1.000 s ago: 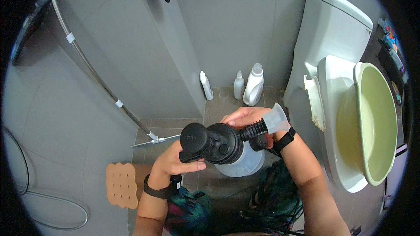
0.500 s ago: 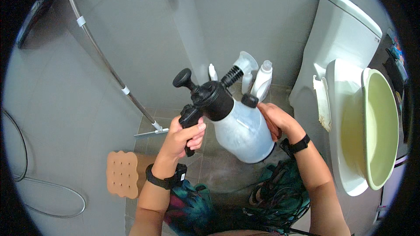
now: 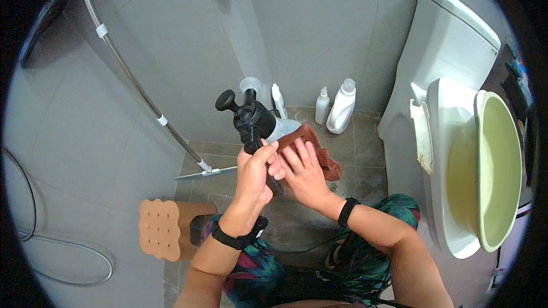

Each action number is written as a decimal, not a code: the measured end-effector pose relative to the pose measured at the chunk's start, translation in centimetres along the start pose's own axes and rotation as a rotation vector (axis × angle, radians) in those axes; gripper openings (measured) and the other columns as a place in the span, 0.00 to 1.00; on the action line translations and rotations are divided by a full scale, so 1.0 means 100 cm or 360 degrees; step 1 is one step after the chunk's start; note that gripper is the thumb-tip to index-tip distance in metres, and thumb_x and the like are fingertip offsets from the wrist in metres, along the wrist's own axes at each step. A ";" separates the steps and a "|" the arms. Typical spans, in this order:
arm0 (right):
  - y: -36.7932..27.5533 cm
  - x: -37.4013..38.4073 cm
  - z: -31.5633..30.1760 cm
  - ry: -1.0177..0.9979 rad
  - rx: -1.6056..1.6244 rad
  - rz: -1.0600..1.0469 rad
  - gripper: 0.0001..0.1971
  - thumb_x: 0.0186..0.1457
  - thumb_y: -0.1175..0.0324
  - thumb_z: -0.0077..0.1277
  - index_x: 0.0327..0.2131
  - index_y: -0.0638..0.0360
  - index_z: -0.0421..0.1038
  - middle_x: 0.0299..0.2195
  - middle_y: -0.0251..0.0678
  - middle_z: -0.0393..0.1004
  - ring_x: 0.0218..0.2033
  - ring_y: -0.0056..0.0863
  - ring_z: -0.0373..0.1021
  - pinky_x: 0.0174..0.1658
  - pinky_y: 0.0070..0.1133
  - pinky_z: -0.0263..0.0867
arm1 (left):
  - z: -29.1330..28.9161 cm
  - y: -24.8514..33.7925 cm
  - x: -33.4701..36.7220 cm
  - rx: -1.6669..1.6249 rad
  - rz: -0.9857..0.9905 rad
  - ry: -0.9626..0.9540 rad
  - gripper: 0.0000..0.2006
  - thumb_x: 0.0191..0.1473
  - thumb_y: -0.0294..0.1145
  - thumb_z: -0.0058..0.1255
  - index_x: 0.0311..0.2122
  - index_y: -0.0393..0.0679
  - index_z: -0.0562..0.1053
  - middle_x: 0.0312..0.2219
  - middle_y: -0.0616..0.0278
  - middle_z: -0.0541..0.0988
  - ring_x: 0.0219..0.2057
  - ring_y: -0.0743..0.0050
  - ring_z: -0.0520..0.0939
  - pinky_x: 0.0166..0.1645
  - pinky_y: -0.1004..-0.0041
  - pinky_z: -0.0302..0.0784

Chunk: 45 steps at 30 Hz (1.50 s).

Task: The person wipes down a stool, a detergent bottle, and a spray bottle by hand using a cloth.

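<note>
My left hand (image 3: 258, 175) is closed round the black handle of a pump spray bottle (image 3: 285, 129) with a translucent body and a black pump head. The bottle is tilted, its nozzle with a clear cone pointing away from me. My right hand (image 3: 308, 175) presses a brown cloth (image 3: 327, 159) against the bottle's side, with its fingers stretched over the cloth. Both hands are close together, and the cloth and right hand hide most of the bottle's body.
White bottles (image 3: 342, 107) stand on the tiled floor by the wall. A toilet (image 3: 451, 34) is at the right, with a pale green basin (image 3: 485, 171) on it. A long-handled squeegee (image 3: 137, 80) leans at the left, near a tan stool (image 3: 160, 228) and a shower hose (image 3: 85, 238).
The spray bottle has moved left and turned, its nozzle now pointing away from me. My right hand and the cloth have moved left across the bottle, close to my left hand.
</note>
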State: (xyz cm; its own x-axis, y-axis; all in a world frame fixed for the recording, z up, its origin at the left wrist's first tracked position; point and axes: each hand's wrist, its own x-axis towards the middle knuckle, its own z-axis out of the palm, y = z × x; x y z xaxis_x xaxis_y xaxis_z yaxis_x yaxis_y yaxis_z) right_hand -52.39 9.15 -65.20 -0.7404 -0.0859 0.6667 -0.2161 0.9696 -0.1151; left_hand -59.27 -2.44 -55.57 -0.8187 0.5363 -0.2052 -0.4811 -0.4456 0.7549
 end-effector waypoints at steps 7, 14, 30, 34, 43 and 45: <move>0.006 -0.036 0.021 -0.0755 -0.0656 -0.1002 0.18 0.52 0.62 0.45 0.42 0.57 0.77 0.53 0.34 0.69 0.64 0.32 0.53 0.70 0.33 0.37 | 0.002 -0.005 0.005 -0.0063 -0.0126 0.0058 0.09 0.54 0.23 0.50 0.30 0.48 0.62 0.18 0.70 0.65 0.14 0.81 0.65 0.18 0.76 0.61; 0.016 -0.064 0.025 -0.1146 -0.0933 -0.1015 0.15 0.53 0.62 0.46 0.38 0.55 0.79 0.44 0.36 0.78 0.54 0.34 0.66 0.62 0.34 0.50 | 0.011 -0.002 0.010 0.0041 0.0009 0.0117 0.08 0.55 0.25 0.51 0.29 0.50 0.65 0.17 0.72 0.64 0.12 0.84 0.63 0.16 0.78 0.58; 0.077 0.022 -0.081 0.0024 0.0800 0.0955 0.08 0.60 0.72 0.43 0.41 0.64 0.65 0.35 0.53 0.74 0.40 0.55 0.71 0.41 0.38 0.68 | 0.001 0.005 0.009 0.0324 0.0093 -0.0166 0.08 0.54 0.22 0.50 0.30 0.47 0.63 0.15 0.71 0.62 0.11 0.84 0.61 0.15 0.78 0.56; 0.053 0.007 -0.057 -0.0542 0.0316 0.0974 0.11 0.53 0.72 0.48 0.40 0.62 0.61 0.33 0.53 0.73 0.33 0.51 0.75 0.37 0.39 0.72 | 0.004 0.001 0.007 0.0421 0.0011 -0.0299 0.07 0.53 0.21 0.49 0.31 0.46 0.64 0.15 0.71 0.62 0.11 0.84 0.61 0.15 0.78 0.56; -0.013 -0.047 -0.059 -0.1765 0.0618 -0.0013 0.11 0.47 0.73 0.54 0.37 0.63 0.77 0.36 0.50 0.79 0.38 0.47 0.77 0.37 0.37 0.74 | -0.002 -0.057 0.040 0.0810 -0.0347 -0.0517 0.09 0.52 0.21 0.54 0.33 0.43 0.65 0.16 0.72 0.66 0.12 0.86 0.63 0.16 0.79 0.58; -0.019 -0.058 -0.053 -0.1793 0.0719 -0.0046 0.09 0.46 0.74 0.54 0.34 0.64 0.78 0.36 0.50 0.79 0.37 0.47 0.77 0.36 0.37 0.74 | 0.001 -0.086 0.051 0.1016 -0.0362 -0.0560 0.09 0.53 0.22 0.54 0.34 0.43 0.65 0.16 0.72 0.67 0.12 0.86 0.64 0.16 0.78 0.58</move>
State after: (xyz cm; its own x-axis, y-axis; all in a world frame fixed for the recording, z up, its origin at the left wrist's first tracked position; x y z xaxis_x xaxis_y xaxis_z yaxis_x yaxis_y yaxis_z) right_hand -44.29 9.04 -64.90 -0.8217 -0.4751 -0.3148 -0.2777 0.8161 -0.5068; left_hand -59.33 4.20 -63.01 -0.5216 0.8096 -0.2692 -0.2642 0.1468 0.9532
